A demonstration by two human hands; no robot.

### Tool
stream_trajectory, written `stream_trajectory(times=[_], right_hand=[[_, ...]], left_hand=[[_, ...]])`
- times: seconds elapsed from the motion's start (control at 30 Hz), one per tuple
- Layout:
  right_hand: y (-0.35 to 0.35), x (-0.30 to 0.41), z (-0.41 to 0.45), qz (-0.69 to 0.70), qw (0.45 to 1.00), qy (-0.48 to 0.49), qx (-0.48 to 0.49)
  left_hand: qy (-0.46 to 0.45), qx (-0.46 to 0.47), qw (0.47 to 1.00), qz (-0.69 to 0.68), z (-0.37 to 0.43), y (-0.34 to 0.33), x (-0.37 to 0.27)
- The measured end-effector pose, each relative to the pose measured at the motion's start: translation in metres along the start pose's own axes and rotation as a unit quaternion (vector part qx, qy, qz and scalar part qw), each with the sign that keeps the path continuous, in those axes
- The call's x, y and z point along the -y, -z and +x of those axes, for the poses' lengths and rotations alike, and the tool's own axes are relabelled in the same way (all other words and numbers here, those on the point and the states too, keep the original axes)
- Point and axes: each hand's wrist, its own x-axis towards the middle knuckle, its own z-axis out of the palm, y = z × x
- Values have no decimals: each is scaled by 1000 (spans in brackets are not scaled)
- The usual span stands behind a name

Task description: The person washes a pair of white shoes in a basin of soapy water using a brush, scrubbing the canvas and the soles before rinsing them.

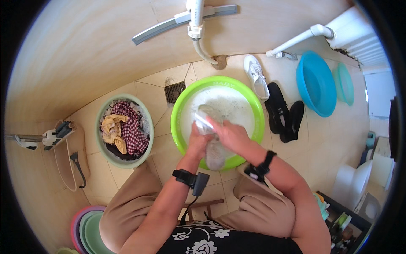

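Note:
A light-coloured shoe (215, 155), blurred and sole up, lies across the near side of a green plastic basin (177, 123) filled with sudsy water. My left hand (199, 139) grips the shoe by its side over the basin. My right hand (231, 134) is closed around a pale, blurred tool (203, 120), probably a scrubbing brush, held against the shoe. Which parts of the tool my fingers cover cannot be told. White suds (234, 101) surround both hands.
A pale green basin (99, 127) of wet clothes stands at left, near a floor drain (175, 92). A white shoe (253, 74) and black shoes (277, 104) lie right of the green basin. Beyond them lean a blue basin (306, 92) and a turquoise basin (346, 84). A drain pipe (196, 28) runs down ahead.

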Motion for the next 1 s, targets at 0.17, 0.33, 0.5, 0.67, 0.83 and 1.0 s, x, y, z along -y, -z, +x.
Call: stream_trajectory(times=[0.17,0.33,0.5,0.67,0.83,1.0], right_hand=[[0,-26,25,-27,998,-47,-38],[-3,12,-14,15,999,13,33],[-13,-27,19,-28,998,-49,-26],[-13,2,-9,30,998,-36,34],[-19,-30,12,-9,998,-14,-62],[-17,-27,7,22,999,-29,-39]], left_hand=[[-57,67,993,74,-4,-9,24],[-5,-45,999,4,9,26,3],[-72,35,989,123,-4,0,32],[21,-55,997,-53,2,24,-5],[33,-27,998,-36,-5,0,20],[7,-26,999,-31,-6,8,5]])
